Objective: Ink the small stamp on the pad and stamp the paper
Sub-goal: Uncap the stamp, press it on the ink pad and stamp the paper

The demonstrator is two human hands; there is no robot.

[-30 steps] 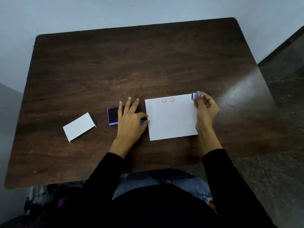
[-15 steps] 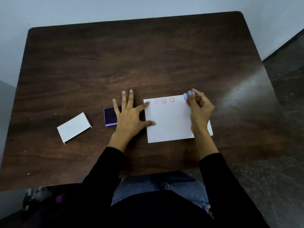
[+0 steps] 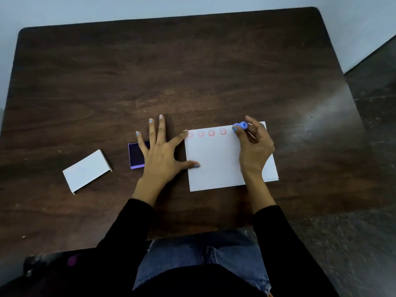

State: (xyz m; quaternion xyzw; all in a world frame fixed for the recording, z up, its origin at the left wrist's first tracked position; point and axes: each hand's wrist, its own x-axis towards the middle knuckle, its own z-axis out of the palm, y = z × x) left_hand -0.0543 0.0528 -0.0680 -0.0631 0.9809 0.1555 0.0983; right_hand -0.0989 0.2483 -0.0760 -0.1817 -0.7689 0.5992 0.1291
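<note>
Best done by bringing the small purple cylindrical stamp [image 3: 242, 125] straight down in the bare gap right of the four red smiley prints [image 3: 211, 133], pressing evenly, lifting without sliding. Nearest, in the lower centre of the frame, white rectangular paper sheet [image 3: 216, 161] flat on the dark wooden tabletop [image 3: 192, 71]. Left hand [image 3: 162, 155] spread wide, thumb and forefinger pinning the sheet's left edge, other fingers over the dark purple ink pad [image 3: 136, 155]. Right hand [image 3: 255, 146] pinched shut on the stamp at the sheet's top edge. White folded card lid [image 3: 86, 170] lying apart, lower left
</note>
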